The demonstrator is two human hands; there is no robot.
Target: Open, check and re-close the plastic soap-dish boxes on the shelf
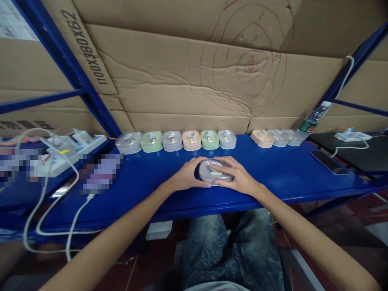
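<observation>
A small grey box with a clear lid (209, 174) rests on the blue table (169, 201) in front of me. A round label and a pale strip show on its top. My left hand (190, 174) curves round its left side, thumb along the near edge. From the right, my right hand (238, 177) grips the same box, with a finger lying over the lid. Behind it stands a row of similar boxes in grey, green and peach, among them a peach box (191, 140) and a green box (209, 140).
Farther right sit another peach box (262, 138), two grey boxes and a tilted plastic bottle (313, 119). A dark phone (329, 162) lies at the right. On the left are a blurred-out phone (103, 173), white cables (45, 186) and a power strip (75, 149). Cardboard (169, 60) backs the table.
</observation>
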